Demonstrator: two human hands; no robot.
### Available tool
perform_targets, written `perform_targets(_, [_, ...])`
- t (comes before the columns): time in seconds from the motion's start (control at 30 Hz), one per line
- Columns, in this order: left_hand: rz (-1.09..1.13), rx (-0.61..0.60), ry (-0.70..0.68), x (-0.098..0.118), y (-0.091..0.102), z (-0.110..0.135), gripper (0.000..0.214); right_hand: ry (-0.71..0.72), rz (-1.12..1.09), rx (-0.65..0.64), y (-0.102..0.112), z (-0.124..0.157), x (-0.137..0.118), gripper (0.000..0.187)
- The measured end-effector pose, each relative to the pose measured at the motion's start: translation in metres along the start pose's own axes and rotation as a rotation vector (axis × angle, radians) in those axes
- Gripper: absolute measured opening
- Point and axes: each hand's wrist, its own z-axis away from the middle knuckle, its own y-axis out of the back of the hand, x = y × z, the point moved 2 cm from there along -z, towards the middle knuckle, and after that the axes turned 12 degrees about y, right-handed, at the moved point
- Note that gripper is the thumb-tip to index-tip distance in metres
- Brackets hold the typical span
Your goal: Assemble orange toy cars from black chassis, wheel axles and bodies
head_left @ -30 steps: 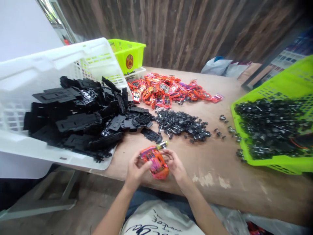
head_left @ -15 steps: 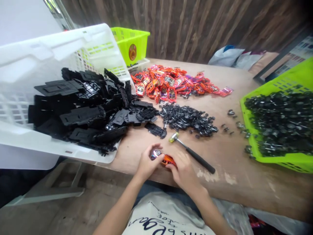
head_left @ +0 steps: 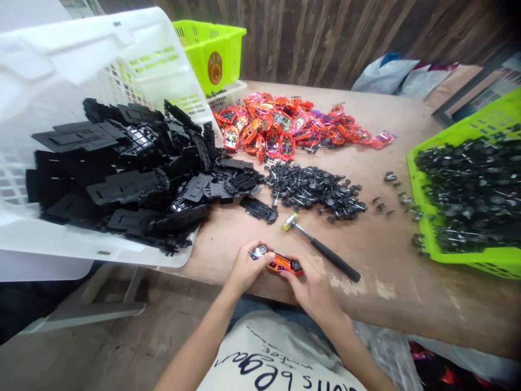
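Between my two hands, near the table's front edge, is an orange toy car point(head_left: 280, 263) turned on its side, with a black wheel showing at each end. My left hand point(head_left: 248, 267) is closed on the car's left end, thumb along its near side. The other end is pinched by my right hand point(head_left: 311, 277), its thumb below the right wheel. Just beyond my right hand lies a hammer point(head_left: 325, 251) with a yellow-tipped head and black handle. A single black car base point(head_left: 259, 209) rests on the table ahead of my hands.
A tipped white basket point(head_left: 179, 260) spills black car bases point(head_left: 126, 187) at left. Wheel axles point(head_left: 313, 187) are heaped mid-table, with orange car bodies point(head_left: 280, 127) behind. A green basket point(head_left: 480, 258) of wheels stands right; another green basket point(head_left: 228, 60) is at the back.
The right end of the toy car, with its black wheel, now shows beside my right fingers, which have shifted slightly right. The camera view has shifted a little.
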Motion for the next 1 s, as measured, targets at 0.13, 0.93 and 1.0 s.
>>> perform_targets(0.13, [-0.026,-0.008,-0.026,0.001,0.001,0.0,0.018,0.09,0.059,0.051,-0.001,0.006,-0.002,0.01])
perform_targets(0.93, [-0.326,-0.227,-0.411,0.028,-0.011,-0.006,0.054,-0.089,-0.185,-0.147,0.018,-0.006,0.018,0.032])
perform_targets(1.0, [-0.368,-0.224,-0.427,0.029,-0.012,-0.007,0.037,-0.037,-0.05,-0.109,0.025,-0.007,0.019,0.032])
